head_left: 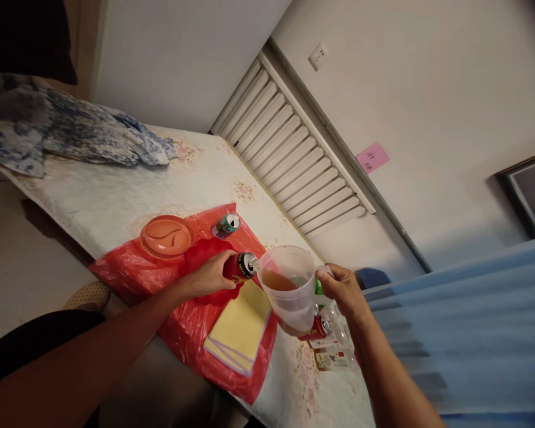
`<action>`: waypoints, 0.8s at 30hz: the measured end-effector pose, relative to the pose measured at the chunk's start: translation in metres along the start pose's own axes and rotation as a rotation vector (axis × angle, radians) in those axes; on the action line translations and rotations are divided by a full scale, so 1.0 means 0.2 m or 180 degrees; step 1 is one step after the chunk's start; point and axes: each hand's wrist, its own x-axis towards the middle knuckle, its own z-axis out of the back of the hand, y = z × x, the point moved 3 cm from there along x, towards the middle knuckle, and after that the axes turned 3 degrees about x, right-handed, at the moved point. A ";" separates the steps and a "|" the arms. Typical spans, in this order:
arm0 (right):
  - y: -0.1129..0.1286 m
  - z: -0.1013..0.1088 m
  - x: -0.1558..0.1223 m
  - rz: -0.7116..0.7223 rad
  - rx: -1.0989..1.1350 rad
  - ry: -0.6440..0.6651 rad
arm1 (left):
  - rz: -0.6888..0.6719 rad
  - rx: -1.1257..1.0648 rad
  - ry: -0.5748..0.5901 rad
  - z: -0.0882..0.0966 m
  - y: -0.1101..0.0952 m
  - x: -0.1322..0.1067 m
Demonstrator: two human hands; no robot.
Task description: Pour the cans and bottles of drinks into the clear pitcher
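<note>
My left hand (211,274) is wrapped round a dark red drink can (239,268), tipped with its opened top toward a measuring jug. The clear plastic measuring jug (289,297) has brown liquid in it, and my right hand (341,288) grips its handle. Just below the can lies a folded yellow cloth (238,324) with a pale purple edge. Partly hidden behind my left hand is a red plastic dish (200,252). A green can (225,226) with an opened top stands farther back, beside an orange round lidded container (167,236).
A red plastic sheet (187,339) covers part of the flowered tablecloth (205,172). Right of the jug stand another red can (318,327), a carton (334,360) and clear bottles (339,327). A blue-and-white cloth (102,137) lies at the far left. A radiator (289,142) borders the table.
</note>
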 end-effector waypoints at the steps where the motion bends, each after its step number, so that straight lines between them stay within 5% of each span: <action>1: -0.03 -0.01 -0.01 -0.0062 0.0244 -0.0017 | 0.0012 -0.0020 0.0017 0.00 0.00 0.00; 8: -0.09 -0.08 -0.04 -0.0114 0.1460 -0.0185 | 0.0034 -0.0336 0.0110 0.00 -0.02 -0.01; 18: -0.01 -0.14 0.07 0.0359 0.1987 -0.1130 | 0.0242 -0.0209 0.1282 -0.03 -0.08 -0.11; 24: 0.01 -0.36 0.16 0.0185 0.2813 -0.1317 | 0.0289 -0.0432 0.1853 -0.10 -0.09 -0.17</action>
